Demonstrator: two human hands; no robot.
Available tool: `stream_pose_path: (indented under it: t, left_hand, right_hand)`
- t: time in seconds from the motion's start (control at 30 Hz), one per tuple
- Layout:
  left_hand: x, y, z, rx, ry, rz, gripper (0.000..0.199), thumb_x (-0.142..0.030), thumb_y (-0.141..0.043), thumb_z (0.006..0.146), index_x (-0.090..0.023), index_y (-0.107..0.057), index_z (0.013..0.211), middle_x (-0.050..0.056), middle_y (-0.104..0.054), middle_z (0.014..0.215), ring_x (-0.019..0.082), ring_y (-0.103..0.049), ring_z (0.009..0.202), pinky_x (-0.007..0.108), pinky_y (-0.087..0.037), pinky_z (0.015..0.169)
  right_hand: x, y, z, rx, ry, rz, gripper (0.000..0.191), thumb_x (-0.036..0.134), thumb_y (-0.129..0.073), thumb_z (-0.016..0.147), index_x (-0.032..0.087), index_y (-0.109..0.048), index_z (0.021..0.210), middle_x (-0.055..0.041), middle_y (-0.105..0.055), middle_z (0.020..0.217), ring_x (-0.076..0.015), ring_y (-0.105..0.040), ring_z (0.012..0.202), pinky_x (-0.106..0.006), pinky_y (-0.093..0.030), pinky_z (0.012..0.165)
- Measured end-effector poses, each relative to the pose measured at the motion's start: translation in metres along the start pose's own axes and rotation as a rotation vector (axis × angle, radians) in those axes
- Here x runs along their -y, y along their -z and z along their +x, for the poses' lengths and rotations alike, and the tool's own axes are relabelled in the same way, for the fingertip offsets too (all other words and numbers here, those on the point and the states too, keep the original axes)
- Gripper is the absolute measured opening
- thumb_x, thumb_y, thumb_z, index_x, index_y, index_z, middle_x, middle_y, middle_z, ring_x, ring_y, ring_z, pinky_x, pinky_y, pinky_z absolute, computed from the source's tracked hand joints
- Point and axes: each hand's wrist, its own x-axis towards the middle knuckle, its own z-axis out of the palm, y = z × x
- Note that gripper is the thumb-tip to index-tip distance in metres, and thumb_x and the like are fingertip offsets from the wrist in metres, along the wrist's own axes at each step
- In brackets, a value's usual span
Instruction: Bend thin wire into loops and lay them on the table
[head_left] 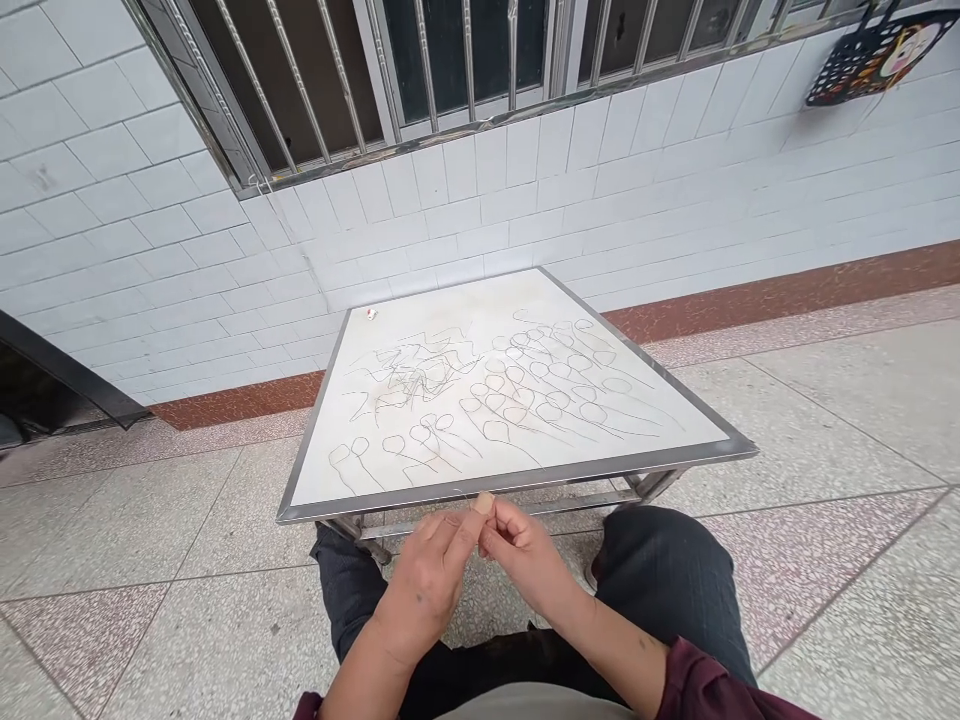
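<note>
We sit at a low steel-framed table [510, 483], our left hand [427, 580] and right hand [525, 555] raised together just beyond its near edge. Both hands curl into tight pinches, close against each other, and a taped fingertip [484, 503] stands up between them. A hair-thin strand [463, 493] seems to run beside the fingers, but it is too fine for us to tell whether either hand has hold of it. Across the table's white top lie rows of dark thread loops [540, 385], with a tangled heap of thread [416, 370] toward the left and a small red-and-white scrap [371, 313] near the far corner. Our dark trousers [667, 570] and maroon sleeve [712, 690] show below; beyond stand a white tiled wall [480, 200], a barred window [420, 70] and a hanging patterned bag [877, 55], above a terrazzo floor [150, 520].
</note>
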Motion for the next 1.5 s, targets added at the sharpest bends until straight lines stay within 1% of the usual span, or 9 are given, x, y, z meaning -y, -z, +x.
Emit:
stream_pose_path:
  t: [0.13, 0.27, 0.5, 0.67, 0.8, 0.93, 1.17, 1.33, 1.5]
  left_hand:
    - [0.000, 0.002, -0.002, 0.046, -0.009, -0.046, 0.063, -0.007, -0.037, 0.093, -0.023, -0.015, 0.150, 0.013, -0.062, 0.119, 0.023, -0.059, 0.102, 0.042, -0.050, 0.083]
    - [0.000, 0.001, -0.005, 0.042, -0.029, -0.033, 0.063, -0.008, -0.039, 0.094, -0.023, -0.014, 0.150, 0.015, -0.059, 0.125, 0.024, -0.057, 0.107, 0.042, -0.049, 0.086]
    - [-0.001, -0.005, -0.005, -0.018, 0.020, -0.051, 0.065, -0.003, -0.036, 0.091, -0.023, -0.016, 0.150, 0.012, -0.064, 0.113, 0.023, -0.059, 0.102, 0.040, -0.050, 0.085]
    - [-0.002, -0.004, -0.004, -0.039, 0.022, -0.002, 0.064, -0.003, -0.035, 0.091, -0.020, -0.015, 0.150, 0.010, -0.065, 0.102, 0.021, -0.060, 0.092, 0.037, -0.050, 0.079]
    - [-0.006, -0.003, -0.004, -0.007, 0.015, 0.154, 0.065, -0.004, -0.034, 0.092, -0.019, -0.011, 0.150, 0.007, -0.064, 0.086, 0.020, -0.058, 0.077, 0.034, -0.045, 0.067]
    - [-0.009, -0.008, -0.008, 0.051, 0.089, 0.185, 0.065, -0.004, -0.032, 0.091, -0.017, -0.009, 0.150, 0.005, -0.059, 0.078, 0.020, -0.052, 0.070, 0.036, -0.044, 0.067]
    - [-0.016, -0.013, -0.014, 0.040, 0.227, -0.088, 0.068, -0.005, -0.035, 0.087, -0.018, -0.012, 0.150, 0.006, -0.057, 0.084, 0.020, -0.051, 0.076, 0.037, -0.045, 0.072]
    - [-0.022, -0.010, -0.012, 0.031, 0.233, -0.142, 0.065, -0.009, -0.038, 0.090, -0.018, -0.015, 0.149, 0.009, -0.059, 0.092, 0.021, -0.052, 0.081, 0.038, -0.045, 0.074]
    - [-0.017, -0.011, -0.014, 0.025, 0.196, -0.142, 0.059, -0.011, -0.037, 0.093, -0.021, -0.018, 0.149, 0.007, -0.061, 0.091, 0.020, -0.053, 0.079, 0.036, -0.046, 0.072]
  right_hand:
    - [-0.006, 0.003, 0.000, 0.031, 0.005, -0.019, 0.030, 0.044, -0.056, 0.084, 0.019, -0.051, 0.069, 0.0034, -0.050, 0.059, -0.0115, -0.047, 0.056, -0.024, -0.039, 0.056]
    - [-0.003, 0.008, -0.002, 0.089, 0.035, -0.043, 0.028, 0.043, -0.055, 0.086, 0.019, -0.052, 0.072, 0.0023, -0.053, 0.062, -0.0128, -0.052, 0.059, -0.025, -0.043, 0.058]
    - [0.010, 0.013, -0.011, 0.096, 0.289, -0.413, 0.014, 0.023, -0.047, 0.091, 0.019, -0.057, 0.082, -0.0019, -0.060, 0.075, -0.0155, -0.056, 0.070, -0.028, -0.043, 0.065]
    - [0.004, 0.013, -0.013, 0.051, 0.342, -0.615, 0.012, 0.017, -0.043, 0.093, 0.020, -0.055, 0.090, -0.0035, -0.062, 0.082, -0.0171, -0.056, 0.075, -0.030, -0.044, 0.068]
    - [0.001, 0.016, -0.014, 0.079, 0.407, -0.739, 0.014, 0.018, -0.041, 0.095, 0.020, -0.055, 0.094, -0.0035, -0.062, 0.081, -0.0172, -0.057, 0.072, -0.028, -0.044, 0.062]
    - [-0.002, 0.022, -0.013, 0.117, 0.495, -0.851, 0.018, 0.017, -0.038, 0.095, 0.020, -0.056, 0.097, -0.0032, -0.061, 0.078, -0.0176, -0.056, 0.069, -0.029, -0.045, 0.061]
    - [-0.006, 0.030, -0.013, 0.191, 0.607, -0.893, 0.021, 0.013, -0.038, 0.094, 0.020, -0.057, 0.099, -0.0041, -0.062, 0.078, -0.0185, -0.058, 0.073, -0.029, -0.048, 0.063]
    - [-0.005, 0.030, -0.013, 0.171, 0.639, -0.855, 0.020, 0.014, -0.038, 0.095, 0.019, -0.057, 0.099, -0.0047, -0.064, 0.081, -0.0180, -0.060, 0.075, -0.029, -0.049, 0.065]
    - [-0.005, 0.031, -0.014, 0.172, 0.646, -0.859, 0.019, 0.015, -0.039, 0.096, 0.019, -0.057, 0.100, -0.0039, -0.064, 0.080, -0.0169, -0.058, 0.073, -0.028, -0.048, 0.065]
